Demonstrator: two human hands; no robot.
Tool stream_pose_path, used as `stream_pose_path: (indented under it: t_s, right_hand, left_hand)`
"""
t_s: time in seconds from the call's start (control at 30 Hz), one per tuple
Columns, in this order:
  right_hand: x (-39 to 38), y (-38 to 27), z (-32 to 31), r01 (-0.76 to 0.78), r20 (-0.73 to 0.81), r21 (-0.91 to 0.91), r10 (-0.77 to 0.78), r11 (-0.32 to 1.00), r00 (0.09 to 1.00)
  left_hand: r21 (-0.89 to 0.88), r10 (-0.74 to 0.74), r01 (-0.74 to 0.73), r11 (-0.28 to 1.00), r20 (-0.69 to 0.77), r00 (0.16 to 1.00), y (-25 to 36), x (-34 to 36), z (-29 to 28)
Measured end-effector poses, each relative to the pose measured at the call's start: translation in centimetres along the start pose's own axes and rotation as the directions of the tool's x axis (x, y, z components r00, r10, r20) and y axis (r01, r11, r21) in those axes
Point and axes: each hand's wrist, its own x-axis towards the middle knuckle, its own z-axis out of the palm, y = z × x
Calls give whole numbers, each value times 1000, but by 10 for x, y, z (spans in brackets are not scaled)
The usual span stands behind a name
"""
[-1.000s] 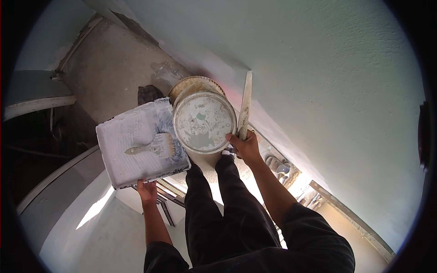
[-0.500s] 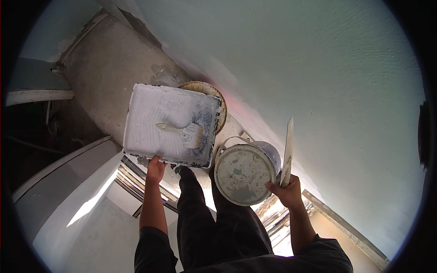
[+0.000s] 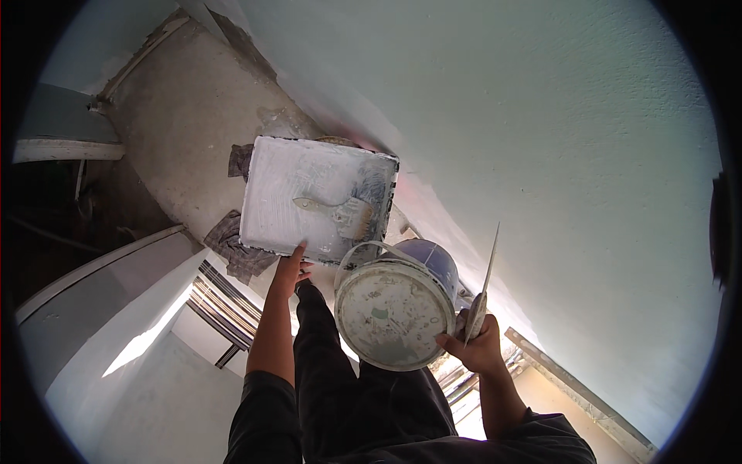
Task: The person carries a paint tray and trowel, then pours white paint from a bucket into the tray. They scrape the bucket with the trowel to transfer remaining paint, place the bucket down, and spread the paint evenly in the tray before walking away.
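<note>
My left hand (image 3: pixel 291 272) is closed on the near edge of a paint tray (image 3: pixel 267 174), its thumb over the rim. White paint coats the tray, and a wide paintbrush (image 3: pixel 328 207) with a pale handle lies flat in it. With its thumb on the rim, my right hand (image 3: pixel 478 346) grips a tilted bucket (image 3: pixel 396 313), whose round end facing me is pale and stained. The same hand holds a scraper (image 3: pixel 487 282), its long thin blade seen nearly edge-on and pointing away from me. The bucket's loop handle (image 3: pixel 363 246) reaches the tray's near right corner.
A crumpled grey rag (image 3: pixel 236 246) lies on the concrete floor (image 3: pixel 185 116) beside the tray. A round, brownish rim (image 3: pixel 338 141) shows behind the tray's far edge. The pale green wall (image 3: pixel 556 155) runs along my right. A low curved edge (image 3: pixel 100 271) stands at the left.
The tray has shifted right, uncovering the grey rag and covering most of the round brownish thing. The bucket has come left and nearer to me, and the scraper has turned more edge-on.
</note>
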Motion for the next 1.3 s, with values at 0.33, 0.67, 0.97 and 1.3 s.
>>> stream_pose_path:
  t_s: [0.33, 0.67, 0.97, 1.3]
  right_hand:
    - [26, -45, 49, 114, 28, -30, -114, 993, 993]
    - [114, -55, 163, 208, 172, -44, -198, 977, 965]
    - [186, -7, 219, 238, 323, 207, -296, 949, 899]
    - [204, 50, 203, 97, 354, 228, -175, 969, 919]
  left_hand:
    - [4, 255, -259, 966, -186, 949, -32, -29, -37]
    - [-326, 669, -693, 643, -201, 715, 35, -134, -52]
    - [-281, 656, -786, 551, -436, 616, 84, -151, -70]
    - [-117, 705, -769, 628, -333, 626, 106, -127, -51]
